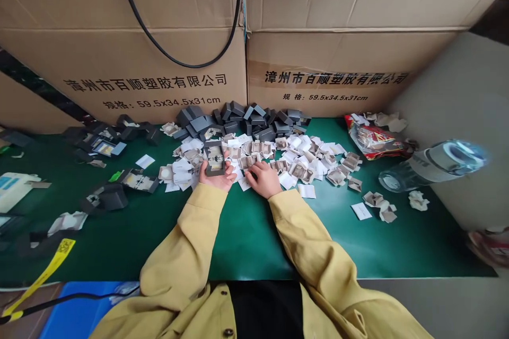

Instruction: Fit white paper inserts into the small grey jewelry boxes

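Observation:
My left hand (217, 176) holds a small open dark grey box (214, 159), fingers wrapped under it. My right hand (263, 177) rests knuckles-up on the heap of white and beige card inserts (294, 161) on the green table (246, 233); its fingers curl down among the cards and what they grip is hidden. Behind the cards lies a pile of closed dark grey boxes (242, 119). Both arms wear yellow sleeves.
Two large printed cardboard cartons (159, 58) wall off the back. Opened grey boxes (107, 140) lie at the left, with a yellow tape (43, 270). A red snack bag (371, 140) and a clear bottle (433, 164) on its side sit at the right. A black cable (178, 58) hangs down.

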Tool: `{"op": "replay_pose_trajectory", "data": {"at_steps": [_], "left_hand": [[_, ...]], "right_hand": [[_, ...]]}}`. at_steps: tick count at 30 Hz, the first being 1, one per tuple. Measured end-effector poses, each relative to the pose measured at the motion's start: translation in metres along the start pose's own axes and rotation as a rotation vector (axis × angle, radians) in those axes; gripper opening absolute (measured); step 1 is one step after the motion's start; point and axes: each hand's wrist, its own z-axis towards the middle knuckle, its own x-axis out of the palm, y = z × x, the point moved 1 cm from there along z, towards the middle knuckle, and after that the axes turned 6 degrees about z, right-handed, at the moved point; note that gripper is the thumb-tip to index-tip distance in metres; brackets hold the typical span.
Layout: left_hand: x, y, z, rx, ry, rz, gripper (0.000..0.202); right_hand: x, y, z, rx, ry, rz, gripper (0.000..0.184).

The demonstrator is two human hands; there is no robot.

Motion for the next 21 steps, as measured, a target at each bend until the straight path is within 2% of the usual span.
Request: {"op": "replay_pose_trajectory", "data": {"at_steps": [2,5,10,15,21], "left_hand": [[0.001,0.001,0.008,-0.024,0.014,0.024,0.056],[0.001,0.001,0.019,-0.073,0.008,0.048,0.054],[-0.001,0.000,0.020,-0.141,0.056,0.030,0.051],[-0.002,0.007,0.020,-0.155,0.090,0.023,0.052],[-0.003,0.017,0.036,-0.235,0.022,0.016,0.049]], "right_hand": [[0.000,0.001,-0.003,-0.064,0.012,0.007,0.026],[0.000,-0.002,-0.006,-0.066,-0.089,-0.007,0.024],[-0.014,-0.032,-0.005,0.176,-0.339,-0.092,0.022],[-0.031,-0.064,-0.006,0.303,-0.374,-0.122,0.024],[-0.032,-0.074,-0.005,0.314,-0.414,-0.122,0.027]]}}
